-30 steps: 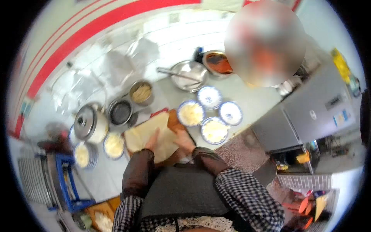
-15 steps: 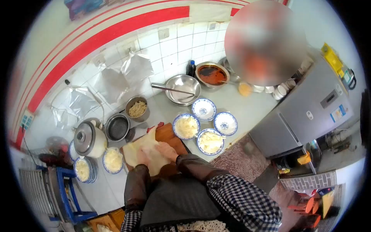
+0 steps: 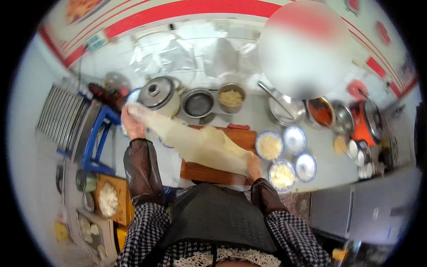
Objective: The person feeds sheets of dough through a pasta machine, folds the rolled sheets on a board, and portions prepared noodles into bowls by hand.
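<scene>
A long, thin, pale dough sheet (image 3: 195, 139) is stretched slantwise over the wooden cutting board (image 3: 200, 171). My left hand (image 3: 134, 124) grips its raised far-left end beside the lidded pot. At the lower right end, my right hand (image 3: 254, 167) pinches the sheet near the board's right side. Part of the sheet's middle is folded or doubled. A small red item (image 3: 238, 127) lies at the board's back edge. Just right of my right hand, blue-and-white bowls hold pale cut strips (image 3: 269, 146) and more strips (image 3: 282, 176).
Behind the board stand a lidded pot (image 3: 155, 92), a dark pan (image 3: 199, 104) and a steel pot of chunks (image 3: 231, 96). A steel basin (image 3: 284, 111) and a bowl of red sauce (image 3: 321, 112) are farther right. A blue stool (image 3: 97, 149) is at left, a fridge (image 3: 342, 200) at right.
The view has swung left. The sheet lay on the board under both hands; now my left hand has lifted one end up and left, and my right hand has moved apart to the right.
</scene>
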`<state>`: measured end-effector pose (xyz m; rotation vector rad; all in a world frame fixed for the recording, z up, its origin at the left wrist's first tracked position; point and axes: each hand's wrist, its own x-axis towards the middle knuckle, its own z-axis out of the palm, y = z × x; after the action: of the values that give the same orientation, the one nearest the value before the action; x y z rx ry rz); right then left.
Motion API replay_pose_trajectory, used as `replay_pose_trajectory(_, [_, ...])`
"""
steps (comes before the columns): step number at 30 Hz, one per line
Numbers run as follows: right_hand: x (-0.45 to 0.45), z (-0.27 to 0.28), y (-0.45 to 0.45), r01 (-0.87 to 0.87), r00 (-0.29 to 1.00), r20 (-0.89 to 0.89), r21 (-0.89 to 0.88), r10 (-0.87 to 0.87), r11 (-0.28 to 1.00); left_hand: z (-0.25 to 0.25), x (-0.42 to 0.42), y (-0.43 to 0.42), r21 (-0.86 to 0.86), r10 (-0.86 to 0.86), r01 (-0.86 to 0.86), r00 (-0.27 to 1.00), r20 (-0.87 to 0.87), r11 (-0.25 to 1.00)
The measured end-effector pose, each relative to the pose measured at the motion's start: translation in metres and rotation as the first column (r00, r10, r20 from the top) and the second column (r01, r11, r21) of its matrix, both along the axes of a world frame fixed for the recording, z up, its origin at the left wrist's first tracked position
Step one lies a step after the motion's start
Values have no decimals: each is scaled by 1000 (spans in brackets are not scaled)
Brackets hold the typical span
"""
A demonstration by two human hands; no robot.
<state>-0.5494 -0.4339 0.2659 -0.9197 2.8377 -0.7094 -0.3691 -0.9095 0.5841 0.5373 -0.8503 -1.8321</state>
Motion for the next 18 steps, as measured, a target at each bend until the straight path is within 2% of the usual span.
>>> replay_pose_trajectory(3, [1, 31, -2, -85, 995, -39, 68, 88, 994, 76, 6, 17, -32, 15, -20, 992, -126, 999])
replay_pose_trajectory(4, [-2, 34, -7, 75, 982, 169, 69, -86, 995, 93, 10, 18, -44, -1, -5, 991, -136, 999])
replay_pose_trajectory(5, [-4, 36, -11, 231, 895, 364, 114, -257, 966, 121, 13, 34, -44, 25, -32, 988, -151, 999])
replay_pose_trajectory(6, [-6, 37, -14, 197, 902, 368, 111, -225, 974, 145, 16, 48, -46, 48, -56, 984, -170, 997])
replay_pose_trajectory(8, [-10, 40, -20, 160, 925, 316, 184, -212, 970, 166, 26, 37, -93, -18, -3, 975, -223, 996])
replay_pose_trajectory(9, [-13, 41, -28, 190, 897, 347, 254, -272, 948, 172, 32, 22, -137, -122, 86, 951, -283, 987])
replay_pose_trajectory(10, [-13, 44, -29, 161, 908, 342, 250, -243, 955, 172, 41, 0, -160, -193, 147, 924, -330, 976])
replay_pose_trajectory(12, [-10, 61, -26, 195, 911, 319, 222, -260, 955, 197, 50, 10, -148, -144, 99, 934, -327, 984])
replay_pose_trajectory(14, [-15, 71, -36, 219, 908, 287, 298, -306, 929, 211, 70, -2, -174, -118, 67, 944, -307, 983])
replay_pose_trajectory(16, [-17, 79, -32, 81, 965, 219, 279, -145, 957, 235, 95, -6, -210, -275, 200, 854, -441, 957])
replay_pose_trajectory(17, [-20, 89, -46, 100, 956, 221, 371, -193, 923, 247, 106, -10, -319, -380, 251, 805, -455, 914])
replay_pose_trajectory(18, [-23, 107, -70, 121, 948, 212, 455, -239, 882, 261, 113, -8, -342, -370, 224, 809, -457, 912])
